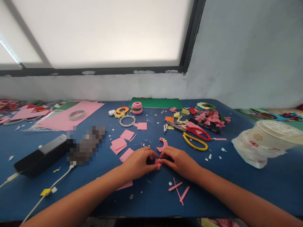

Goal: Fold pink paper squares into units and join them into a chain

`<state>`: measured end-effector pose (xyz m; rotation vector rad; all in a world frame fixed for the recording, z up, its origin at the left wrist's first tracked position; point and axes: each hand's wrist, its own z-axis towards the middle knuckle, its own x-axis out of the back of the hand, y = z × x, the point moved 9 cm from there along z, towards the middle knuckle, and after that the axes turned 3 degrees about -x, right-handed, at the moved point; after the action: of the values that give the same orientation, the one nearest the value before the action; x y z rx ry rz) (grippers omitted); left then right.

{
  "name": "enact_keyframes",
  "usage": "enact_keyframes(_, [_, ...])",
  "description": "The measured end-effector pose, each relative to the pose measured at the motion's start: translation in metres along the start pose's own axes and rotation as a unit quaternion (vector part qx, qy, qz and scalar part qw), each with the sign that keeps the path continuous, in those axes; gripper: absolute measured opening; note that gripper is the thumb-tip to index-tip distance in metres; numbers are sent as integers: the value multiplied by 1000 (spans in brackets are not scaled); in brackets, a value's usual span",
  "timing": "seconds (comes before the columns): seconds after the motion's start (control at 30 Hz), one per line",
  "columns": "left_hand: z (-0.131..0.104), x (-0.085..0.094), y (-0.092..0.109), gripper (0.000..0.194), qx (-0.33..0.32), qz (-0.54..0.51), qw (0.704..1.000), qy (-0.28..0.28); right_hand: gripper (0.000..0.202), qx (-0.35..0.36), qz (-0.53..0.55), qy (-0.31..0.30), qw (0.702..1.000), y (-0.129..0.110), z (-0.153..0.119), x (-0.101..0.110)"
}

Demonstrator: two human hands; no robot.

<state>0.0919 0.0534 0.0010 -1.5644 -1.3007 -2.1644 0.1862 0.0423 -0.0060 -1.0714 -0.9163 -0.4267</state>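
Between my two hands, low over the blue table, is a small folded piece of pink paper. My left hand pinches its left side with thumb and forefinger. My right hand grips the right side, fingers closed. The exact folds are partly hidden by the fingertips. Just beyond my fingers lies a curved pink folded-paper strip. Pink paper squares are spread left of my hands. Thin pink paper strips lie near my right forearm.
Scissors with red and yellow handles lie right of centre, near a black marker. Tape rolls, pink sheets and a stacked paper ring are farther back. A black device with cables stands left; a bagged tub stands right.
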Motion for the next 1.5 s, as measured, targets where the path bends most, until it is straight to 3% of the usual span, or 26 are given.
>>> enact_keyframes(0.13, [-2,2,1,29,0,-27,1000,-5,7,29,35,-26,999,-3,-1,0])
enact_keyframes(0.3, [-4,-1,1,19,8,-47,999,-6,15,13,58,-29,998,-1,-2,2])
enact_keyframes(0.4, [-4,-5,0,14,12,-120,993,-6,11,2,88,-28,996,-1,-3,2])
enact_keyframes(0.5, [-3,-3,-2,13,37,-208,977,17,4,-15,153,-10,988,0,-3,6])
enact_keyframes(0.67, [-2,3,-5,14,68,-265,960,65,20,-60,282,-5,958,1,-2,5])
enact_keyframes(0.83, [-2,4,-8,14,71,-308,946,72,17,-42,255,47,965,0,-5,13])
enact_keyframes(0.93, [-3,12,-3,13,31,-237,969,68,14,23,199,84,976,-4,-8,20])
enact_keyframes(1.03, [-5,16,10,15,-64,-91,993,42,13,96,107,95,985,-11,-12,20])
enact_keyframes(1.2, [-13,7,25,13,-194,28,980,-18,15,182,12,53,982,-22,-18,6])
enact_keyframes(1.33, [-18,3,27,13,-200,59,977,-41,24,209,12,-6,978,-26,-21,0])
enact_keyframes(1.5, [-20,-1,25,18,-154,59,983,-80,20,187,36,-69,979,-24,-16,-1])
